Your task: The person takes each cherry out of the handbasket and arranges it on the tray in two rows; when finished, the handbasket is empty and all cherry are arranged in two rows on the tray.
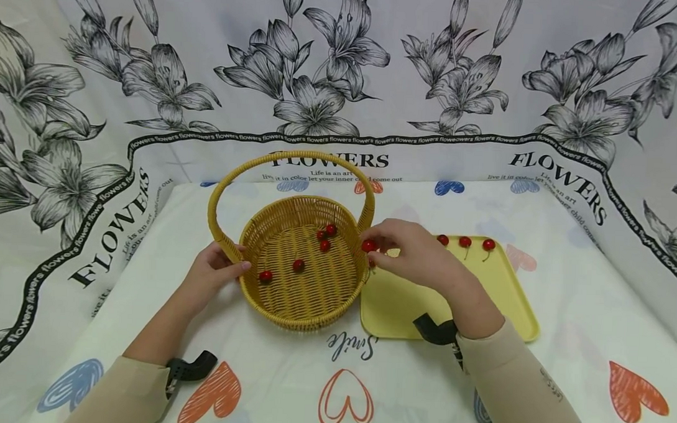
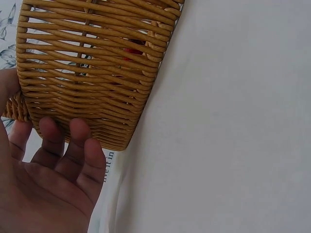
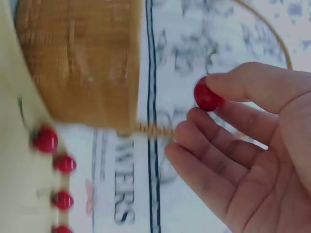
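A round woven basket [image 1: 301,322] with a tall arched handle [image 1: 296,154] stands on the cloth, several red cherries [image 1: 298,265] lying on its bottom. My left hand [image 1: 216,271] holds the basket's left side at the foot of the handle, thumb at the rim; in the left wrist view its fingers curl by the woven wall [image 2: 92,73]. At the basket's right rim, my right hand [image 1: 415,254] pinches one cherry [image 3: 208,93] between thumb and index finger, above the left edge of a yellow tray [image 1: 402,313].
Several more cherries [image 1: 465,241] with stems sit along the tray's far edge, right of the basket. White cloth [image 1: 287,384] printed with hearts covers the table, and a flowered curtain [image 1: 343,81] hangs behind it.
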A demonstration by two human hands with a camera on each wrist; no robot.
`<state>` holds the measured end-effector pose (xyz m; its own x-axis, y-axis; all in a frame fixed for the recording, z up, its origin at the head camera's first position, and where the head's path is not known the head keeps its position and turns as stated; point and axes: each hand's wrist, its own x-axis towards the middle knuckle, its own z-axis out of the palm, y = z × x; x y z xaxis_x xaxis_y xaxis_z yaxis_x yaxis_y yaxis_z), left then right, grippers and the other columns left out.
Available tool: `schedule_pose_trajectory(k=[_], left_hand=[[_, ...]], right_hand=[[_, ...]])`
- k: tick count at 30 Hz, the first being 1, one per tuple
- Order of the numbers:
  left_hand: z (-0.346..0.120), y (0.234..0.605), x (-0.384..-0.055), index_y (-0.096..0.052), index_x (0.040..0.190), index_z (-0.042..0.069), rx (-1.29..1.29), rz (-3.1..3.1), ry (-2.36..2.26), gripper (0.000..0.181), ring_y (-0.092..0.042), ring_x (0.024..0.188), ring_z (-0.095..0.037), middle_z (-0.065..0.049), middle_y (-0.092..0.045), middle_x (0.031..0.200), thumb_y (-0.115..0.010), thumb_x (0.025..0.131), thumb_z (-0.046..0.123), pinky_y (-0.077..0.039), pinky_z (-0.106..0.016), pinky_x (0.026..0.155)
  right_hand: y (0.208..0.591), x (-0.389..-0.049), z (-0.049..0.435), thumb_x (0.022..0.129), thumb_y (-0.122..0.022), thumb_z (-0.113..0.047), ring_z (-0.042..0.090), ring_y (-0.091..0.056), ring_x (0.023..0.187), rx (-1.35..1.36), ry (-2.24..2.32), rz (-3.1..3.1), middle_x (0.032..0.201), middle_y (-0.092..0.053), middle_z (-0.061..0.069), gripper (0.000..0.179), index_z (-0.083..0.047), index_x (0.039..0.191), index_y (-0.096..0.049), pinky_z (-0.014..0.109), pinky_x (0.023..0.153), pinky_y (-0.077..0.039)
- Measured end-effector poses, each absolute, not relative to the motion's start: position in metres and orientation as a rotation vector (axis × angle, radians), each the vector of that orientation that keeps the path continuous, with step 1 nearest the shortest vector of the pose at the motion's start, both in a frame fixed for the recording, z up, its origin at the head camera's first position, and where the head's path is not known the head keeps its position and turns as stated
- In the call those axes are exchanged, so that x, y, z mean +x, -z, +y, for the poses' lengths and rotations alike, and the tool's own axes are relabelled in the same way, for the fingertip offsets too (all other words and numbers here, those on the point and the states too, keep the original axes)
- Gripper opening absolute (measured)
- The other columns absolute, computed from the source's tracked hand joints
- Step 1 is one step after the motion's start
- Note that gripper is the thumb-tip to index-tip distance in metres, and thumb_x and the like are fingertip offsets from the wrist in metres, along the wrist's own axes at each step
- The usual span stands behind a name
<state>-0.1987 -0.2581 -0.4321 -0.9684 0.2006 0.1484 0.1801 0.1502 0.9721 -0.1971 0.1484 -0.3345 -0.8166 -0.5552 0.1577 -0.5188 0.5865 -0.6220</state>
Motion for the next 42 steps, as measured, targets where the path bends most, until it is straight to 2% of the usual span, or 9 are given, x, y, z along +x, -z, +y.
schedule_pose_trajectory(k=[6,14,18,24,31,37,42], left_hand=[[-0.261,0.433,-0.199,-0.057,0.120,-0.006,0.408,2.351,-2.021,0.030,-0.064,0.081,-0.013,0.000,-0.068,0.098,-0.071,0.094,-0.002,-0.057,-0.026,0.069],[-0.261,0.436,-0.199,-0.053,0.123,-0.011,0.404,2.353,-2.013,0.035,-0.064,0.082,-0.012,0.000,-0.069,0.099,-0.070,0.095,-0.002,-0.057,-0.024,0.069],[-0.261,0.436,-0.199,-0.052,0.124,-0.012,0.396,2.347,-2.015,0.036,-0.064,0.082,-0.013,0.000,-0.069,0.099,-0.071,0.094,-0.002,-0.057,-0.025,0.069],[-0.260,0.435,-0.199,-0.053,0.123,-0.011,0.395,2.344,-2.017,0.035,-0.064,0.082,-0.013,0.000,-0.069,0.099,-0.071,0.095,-0.002,-0.057,-0.025,0.069],[-0.259,0.435,-0.199,-0.052,0.123,-0.012,0.398,2.342,-2.023,0.035,-0.064,0.082,-0.012,0.000,-0.069,0.098,-0.070,0.095,-0.002,-0.057,-0.025,0.069],[-0.259,0.435,-0.199,-0.051,0.124,-0.013,0.410,2.346,-2.020,0.036,-0.063,0.081,-0.013,0.000,-0.068,0.099,-0.070,0.095,-0.002,-0.057,-0.025,0.069],[-0.259,0.435,-0.200,-0.052,0.123,-0.012,0.409,2.345,-2.016,0.035,-0.063,0.082,-0.013,-0.001,-0.068,0.099,-0.070,0.095,-0.002,-0.057,-0.025,0.069]], right_hand=[[0.345,-0.217,0.174,0.096,-0.071,-0.009,0.021,-0.065,0.098,-0.777,0.897,2.835,0.108,-0.070,0.002,0.029,-0.007,0.125,-0.072,0.045,0.090,-0.055],[0.378,-0.239,0.176,0.093,-0.072,-0.011,0.025,-0.063,0.102,-0.620,0.666,2.782,0.111,-0.071,0.007,0.028,-0.005,0.121,-0.073,0.043,0.092,-0.054],[0.388,-0.241,0.174,0.091,-0.073,-0.012,0.025,-0.061,0.095,-0.545,0.619,2.756,0.106,-0.069,0.006,0.026,-0.007,0.117,-0.073,0.042,0.088,-0.054],[0.397,-0.243,0.173,0.092,-0.076,-0.015,0.022,-0.060,0.088,-0.587,0.516,2.792,0.100,-0.069,0.004,0.023,-0.008,0.113,-0.075,0.040,0.086,-0.054],[0.392,-0.241,0.173,0.090,-0.075,-0.015,0.024,-0.059,0.090,-0.537,0.551,2.779,0.101,-0.068,0.006,0.031,-0.005,0.120,-0.072,0.040,0.086,-0.053],[0.369,-0.234,0.177,0.092,-0.076,-0.016,0.027,-0.060,0.096,-0.581,0.589,2.834,0.106,-0.068,0.010,0.036,-0.002,0.124,-0.070,0.043,0.088,-0.053],[0.344,-0.221,0.179,0.092,-0.077,-0.020,0.024,-0.059,0.086,-0.623,0.674,2.912,0.097,-0.068,0.006,0.034,-0.002,0.120,-0.072,0.040,0.078,-0.052]])
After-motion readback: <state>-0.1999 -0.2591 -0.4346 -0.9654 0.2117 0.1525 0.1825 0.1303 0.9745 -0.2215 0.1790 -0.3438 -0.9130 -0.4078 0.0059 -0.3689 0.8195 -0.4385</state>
